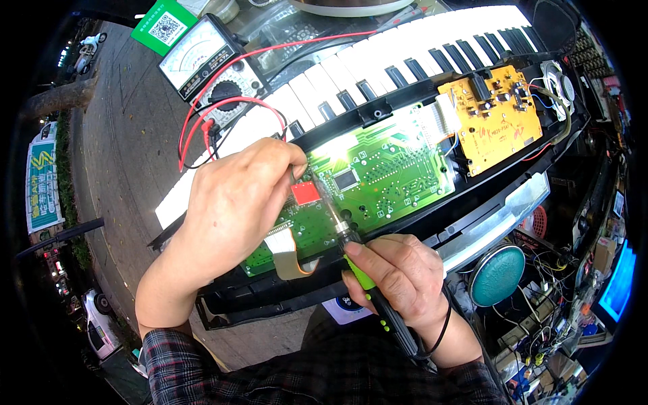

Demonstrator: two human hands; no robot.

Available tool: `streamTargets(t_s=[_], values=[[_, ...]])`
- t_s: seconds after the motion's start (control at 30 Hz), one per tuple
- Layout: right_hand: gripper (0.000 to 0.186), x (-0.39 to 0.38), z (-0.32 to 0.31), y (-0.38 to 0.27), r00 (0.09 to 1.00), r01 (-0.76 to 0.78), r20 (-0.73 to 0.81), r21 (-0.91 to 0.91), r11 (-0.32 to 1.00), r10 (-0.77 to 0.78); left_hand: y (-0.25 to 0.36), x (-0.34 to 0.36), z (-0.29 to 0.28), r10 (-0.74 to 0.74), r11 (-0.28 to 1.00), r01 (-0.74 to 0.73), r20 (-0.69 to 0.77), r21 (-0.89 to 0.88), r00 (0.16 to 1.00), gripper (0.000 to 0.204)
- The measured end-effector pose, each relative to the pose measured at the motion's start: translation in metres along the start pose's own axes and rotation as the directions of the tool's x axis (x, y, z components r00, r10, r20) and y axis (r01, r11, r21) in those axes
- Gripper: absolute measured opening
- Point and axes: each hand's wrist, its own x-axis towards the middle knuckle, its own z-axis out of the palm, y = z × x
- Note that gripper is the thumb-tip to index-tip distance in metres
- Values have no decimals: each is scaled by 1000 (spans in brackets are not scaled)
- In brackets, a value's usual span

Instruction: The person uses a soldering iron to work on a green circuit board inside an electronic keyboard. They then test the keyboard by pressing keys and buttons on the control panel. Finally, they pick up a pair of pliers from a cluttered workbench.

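An opened electronic keyboard (398, 54) shows a green circuit board (405, 155), with a red square patch (304, 192), a ribbon cable (283, 251) and a yellow board (498, 118). My left hand (244, 202) is over the green board's left part, fingers pinched near its upper edge; what they hold, if anything, is hidden. My right hand (398, 283) grips a green and black soldering iron (361, 273), its metal tip reaching up beside the red patch, just right of my left fingertips.
An analog multimeter (202, 54) with red and black leads sits behind the keys beside a green card (162, 23). A speaker (561, 91) is at the right end. A teal round stool (496, 273), cluttered wires and a lit screen (617, 280) are on the right, pavement (118, 169) on the left.
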Motion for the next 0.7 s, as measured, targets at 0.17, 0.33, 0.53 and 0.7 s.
streamTargets(t_s=[0.17, 0.33, 0.53, 0.7], values=[[43, 0, 0, 0, 1000, 3, -4, 0, 1000, -3, 0, 0, 0, -3, 1000, 3, 2, 0, 1000, 22], [44, 0, 0, 1, 1000, 4, 1, 3, 1000, -4, -1, 0, 1, -3, 1000, 3, 0, 0, 1000, 23], [44, 0, 0, 1, 1000, 3, 4, -1, 1000, -3, -1, 0, 0, 1, 1000, -1, 0, 2, 1000, 23], [44, -1, 0, 1, 1000, -3, 9, 4, 1000, 3, 0, 0, 0, -4, 1000, 4, 5, 12, 1000, 24]])
